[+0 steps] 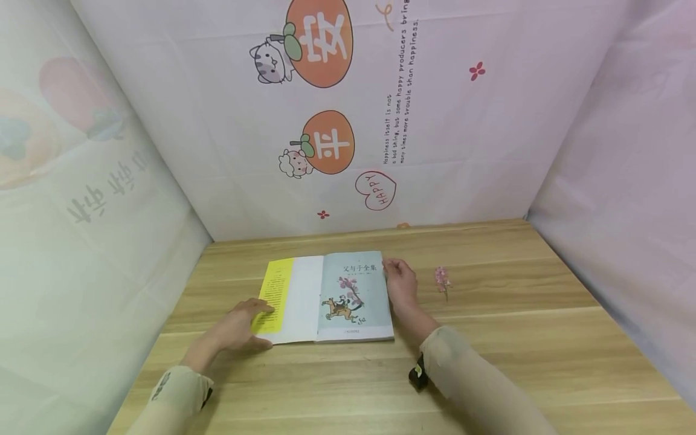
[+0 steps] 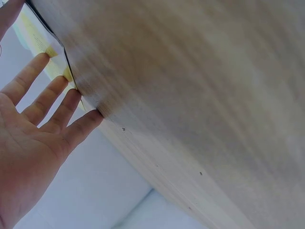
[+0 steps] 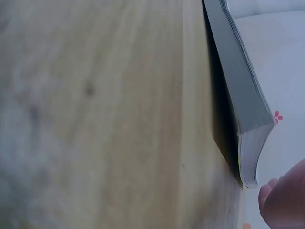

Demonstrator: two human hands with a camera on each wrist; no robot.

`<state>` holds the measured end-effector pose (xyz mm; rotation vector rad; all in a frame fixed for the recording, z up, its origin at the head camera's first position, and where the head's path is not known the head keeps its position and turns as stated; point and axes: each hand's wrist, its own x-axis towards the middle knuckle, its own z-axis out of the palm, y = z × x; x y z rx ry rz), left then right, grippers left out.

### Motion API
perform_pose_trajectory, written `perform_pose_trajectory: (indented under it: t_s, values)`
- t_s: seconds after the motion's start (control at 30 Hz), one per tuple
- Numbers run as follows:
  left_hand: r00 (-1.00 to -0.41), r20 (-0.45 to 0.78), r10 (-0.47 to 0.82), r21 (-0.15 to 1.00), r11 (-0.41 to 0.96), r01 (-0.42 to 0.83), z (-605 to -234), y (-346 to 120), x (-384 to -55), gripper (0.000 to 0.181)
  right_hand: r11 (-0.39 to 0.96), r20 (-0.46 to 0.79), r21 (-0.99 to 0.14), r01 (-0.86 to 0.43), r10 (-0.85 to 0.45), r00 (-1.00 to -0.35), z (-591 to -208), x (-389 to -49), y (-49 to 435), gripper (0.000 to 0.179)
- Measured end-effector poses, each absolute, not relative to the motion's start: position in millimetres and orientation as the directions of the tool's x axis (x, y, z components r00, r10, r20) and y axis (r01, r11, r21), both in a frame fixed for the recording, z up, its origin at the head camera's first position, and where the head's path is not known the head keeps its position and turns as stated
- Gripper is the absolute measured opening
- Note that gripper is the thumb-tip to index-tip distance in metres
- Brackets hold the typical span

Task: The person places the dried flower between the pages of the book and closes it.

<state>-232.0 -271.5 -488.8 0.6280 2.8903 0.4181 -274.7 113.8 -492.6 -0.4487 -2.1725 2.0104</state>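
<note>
An opened paperback book (image 1: pixel 356 302) lies on the wooden table, its pale blue title page showing a drawing of a rider and pink blossoms. To the left, its white inside cover ends in a yellow printed flap (image 1: pixel 276 296). My left hand (image 1: pixel 239 326) rests on that flap's outer edge with its fingers spread, as the left wrist view also shows. At the upper right corner of the book, the fingertips of my right hand (image 1: pixel 401 284) touch the page edge, loosely bent. In the right wrist view the thick page block (image 3: pixel 250 152) stands beside that hand's fingers.
A small sprig of pink flowers (image 1: pixel 442 279) lies on the table (image 1: pixel 489 338) to the right of the right hand. White printed cloth (image 1: pixel 446 151) hangs behind the table, and more cloth (image 1: pixel 81 241) covers the sides.
</note>
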Motion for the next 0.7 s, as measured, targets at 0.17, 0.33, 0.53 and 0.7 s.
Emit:
perform_pose_trajectory:
  t_s: [0.17,0.33,0.53,0.7]
  values:
    - [-0.898,-0.088,0.432,0.302,0.87,0.389,-489.4,-271.9,-232.0,0.082,0.069,-0.108,-0.988,0.136,0.316,-0.943,-494.4,-271.8,111.4,0.035]
    - [-0.9,-0.092,0.426,0.304,0.873,0.382,-489.6,-271.5,-231.9,0.082,0.057,-0.122,-0.988,0.146,0.308,-0.944,-496.9,-270.8,109.8,0.036]
    - [-0.9,-0.089,0.426,0.308,0.872,0.382,-489.1,-271.1,-231.0,0.084,0.039,-0.113,-0.991,0.131,0.31,-0.944,-497.7,-269.5,107.0,0.035]
    - [-0.899,-0.083,0.429,0.311,0.869,0.386,-487.6,-270.5,-230.0,0.083,0.041,-0.117,-0.99,0.136,0.312,-0.943,-495.9,-268.5,104.3,0.036]
